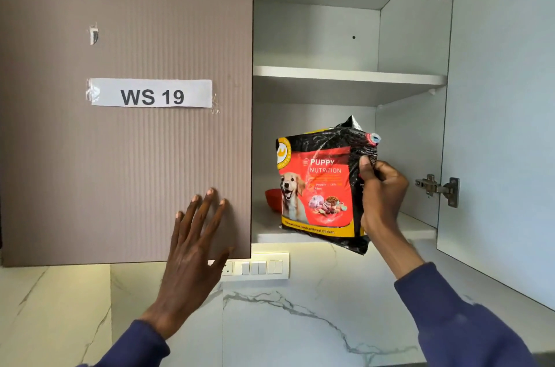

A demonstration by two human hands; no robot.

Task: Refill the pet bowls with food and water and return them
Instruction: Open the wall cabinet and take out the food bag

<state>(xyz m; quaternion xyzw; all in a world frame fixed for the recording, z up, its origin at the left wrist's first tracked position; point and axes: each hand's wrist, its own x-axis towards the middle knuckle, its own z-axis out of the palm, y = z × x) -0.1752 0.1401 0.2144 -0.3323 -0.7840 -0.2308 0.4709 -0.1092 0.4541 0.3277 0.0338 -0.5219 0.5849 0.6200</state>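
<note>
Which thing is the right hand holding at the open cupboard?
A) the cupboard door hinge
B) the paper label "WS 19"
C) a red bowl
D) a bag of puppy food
D: the right hand grips the side of the bag of puppy food at the lower shelf, while the left hand lies flat on the closed door.

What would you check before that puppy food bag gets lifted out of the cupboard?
1. Grip: right hand pinches the black-and-red puppy food bag at its right edge: ok.
2. Bag top sealed: crumpled, cannot tell.
3. Right white cupboard door swung open, exit path free: ok.
4. Left hand flat on the closed brown ribbed door, away from the bag: ok.
5. Red bowl behind the bag, touching or apart: cannot tell.
</note>
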